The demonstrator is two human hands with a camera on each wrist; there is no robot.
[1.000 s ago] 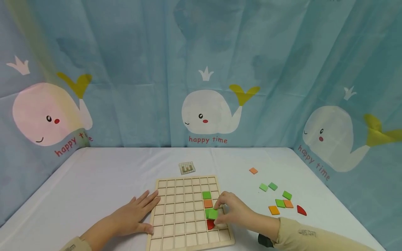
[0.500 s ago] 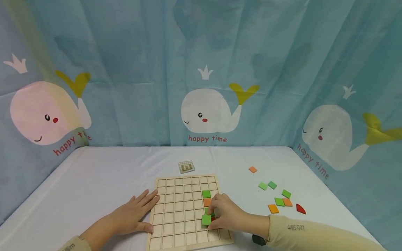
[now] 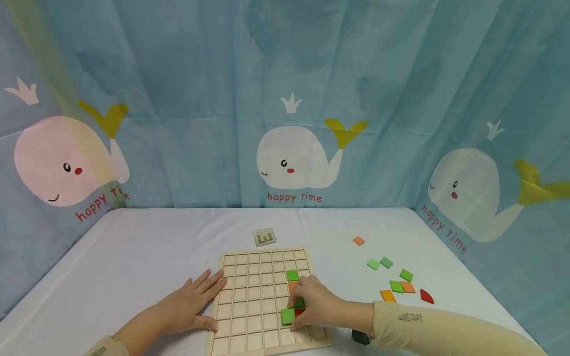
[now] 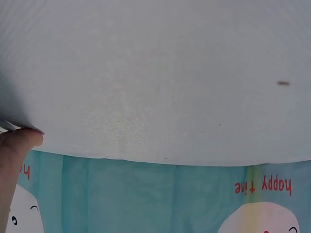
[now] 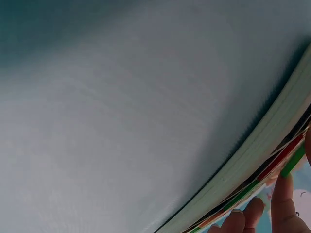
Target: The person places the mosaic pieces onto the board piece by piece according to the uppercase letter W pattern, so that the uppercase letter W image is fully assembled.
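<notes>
A wooden grid board (image 3: pixel 249 296) lies on the white table. My left hand (image 3: pixel 189 304) rests with spread fingers along its left edge; in the left wrist view only one finger (image 4: pixel 22 143) shows. Over the lower right of the board, my right hand (image 3: pixel 318 304) pinches a green square tile (image 3: pixel 287 316) between thumb and fingers. The right wrist view shows this green tile (image 5: pixel 294 160) tilted just above the board. Beside it lies a red piece (image 3: pixel 300 313), partly covered by the hand. Farther up that column are a green tile (image 3: pixel 292 275) and an orange tile (image 3: pixel 292 286).
Several loose tiles lie at the right, among them an orange tile (image 3: pixel 388 295), a green tile (image 3: pixel 396 286) and a red quarter-round piece (image 3: pixel 426 296). A small grid-patterned card (image 3: pixel 264 237) sits behind the board. A whale-print curtain (image 3: pixel 178 123) surrounds the table.
My right hand has carried the green tile left and toward me, from above another green tile to the cell left of the red piece. The left hand has stayed on the board's edge.
</notes>
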